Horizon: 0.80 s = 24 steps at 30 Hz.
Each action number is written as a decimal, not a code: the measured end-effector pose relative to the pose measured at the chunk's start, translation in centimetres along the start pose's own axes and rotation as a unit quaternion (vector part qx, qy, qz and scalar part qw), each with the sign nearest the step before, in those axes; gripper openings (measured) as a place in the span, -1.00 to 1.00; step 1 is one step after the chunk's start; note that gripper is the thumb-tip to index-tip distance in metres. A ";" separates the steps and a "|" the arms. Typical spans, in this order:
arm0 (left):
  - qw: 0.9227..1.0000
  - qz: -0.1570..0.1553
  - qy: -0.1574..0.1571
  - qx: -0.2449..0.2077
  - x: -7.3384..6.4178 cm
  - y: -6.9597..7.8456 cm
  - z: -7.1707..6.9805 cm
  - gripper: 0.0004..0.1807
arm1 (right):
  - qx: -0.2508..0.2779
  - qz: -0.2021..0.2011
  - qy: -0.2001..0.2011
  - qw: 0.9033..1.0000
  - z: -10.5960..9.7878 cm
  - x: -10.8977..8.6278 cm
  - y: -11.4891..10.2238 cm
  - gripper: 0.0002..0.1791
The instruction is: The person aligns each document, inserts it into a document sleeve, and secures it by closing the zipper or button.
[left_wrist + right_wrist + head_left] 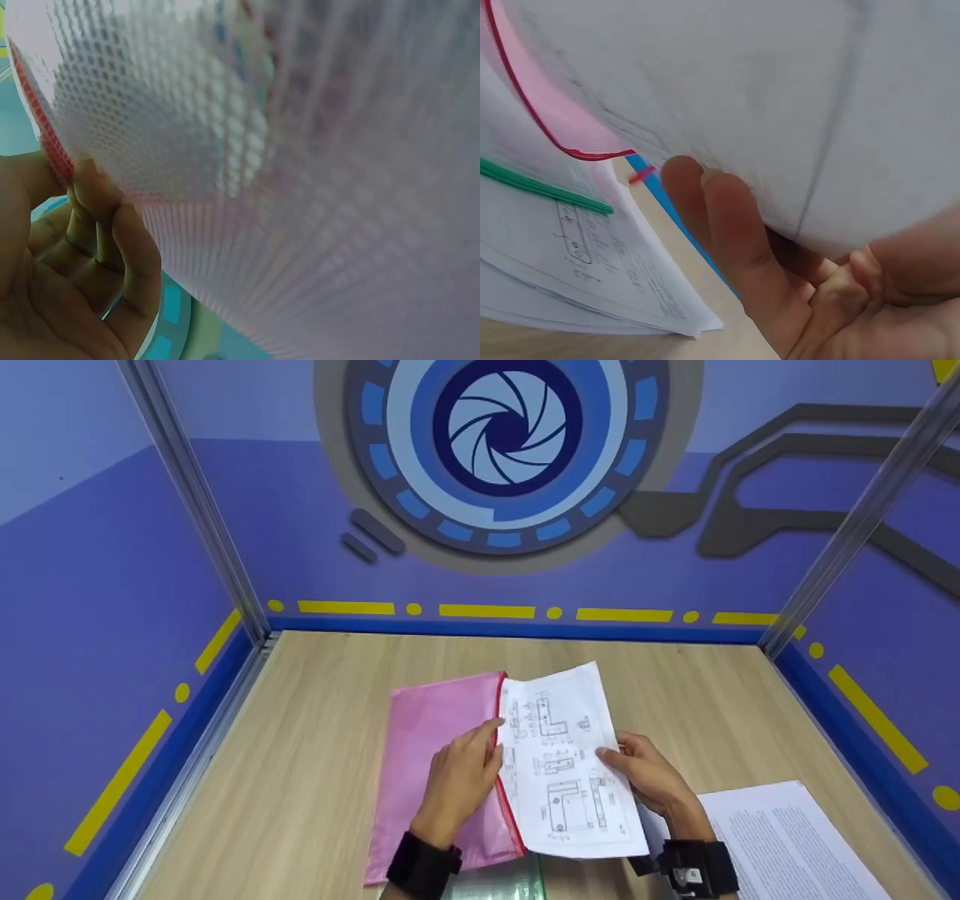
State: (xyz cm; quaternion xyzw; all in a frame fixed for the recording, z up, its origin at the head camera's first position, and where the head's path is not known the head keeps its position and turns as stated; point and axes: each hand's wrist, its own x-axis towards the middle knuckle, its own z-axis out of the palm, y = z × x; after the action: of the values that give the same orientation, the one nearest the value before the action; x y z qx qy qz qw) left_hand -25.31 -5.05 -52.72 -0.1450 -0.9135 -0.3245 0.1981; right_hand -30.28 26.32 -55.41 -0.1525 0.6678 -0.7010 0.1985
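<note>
A pink mesh zip pouch [435, 720] with a red zip edge stands tilted above the table. Printed sheets with technical drawings [574, 810] stick out of its right side, the inner part hidden in the pouch. At that red edge my left hand [461, 772] pinches the pouch between thumb and fingers; the mesh [225, 247] fills most of the left wrist view. My right hand [652, 772] grips the sheets by their right edge, thumb in front and fingers behind. From below, the right wrist view shows the fingers against the white paper [705, 75].
Beneath the pink pouch lies a clear pouch [495, 881] with a green zip edge [547, 191]. Text-covered paper [780, 840] lies on the wooden table [300, 720] at the front right. Blue-purple panels [300, 525] wall in the back and sides.
</note>
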 end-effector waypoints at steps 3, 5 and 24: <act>1.000 -0.005 -0.008 0.003 0.0 0.2 0.1 -0.58 | -0.011 0.003 0.001 1.000 0.3 0.1 0.0 -0.52; 1.000 -0.010 -0.006 0.004 0.0 0.3 0.1 -0.57 | -0.014 0.008 0.015 1.000 0.4 0.2 0.0 -0.52; 1.000 0.009 0.006 -0.009 -0.3 1.5 0.6 -0.64 | -0.032 -0.012 0.000 0.999 2.5 0.8 0.1 -0.58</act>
State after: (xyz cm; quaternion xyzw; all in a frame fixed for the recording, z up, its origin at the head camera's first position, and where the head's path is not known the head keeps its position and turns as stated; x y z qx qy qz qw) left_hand -24.61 -3.57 -52.51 -0.1531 -0.9079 -0.3318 0.2054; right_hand -29.82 23.74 -55.43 -0.1671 0.6880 -0.6814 0.1853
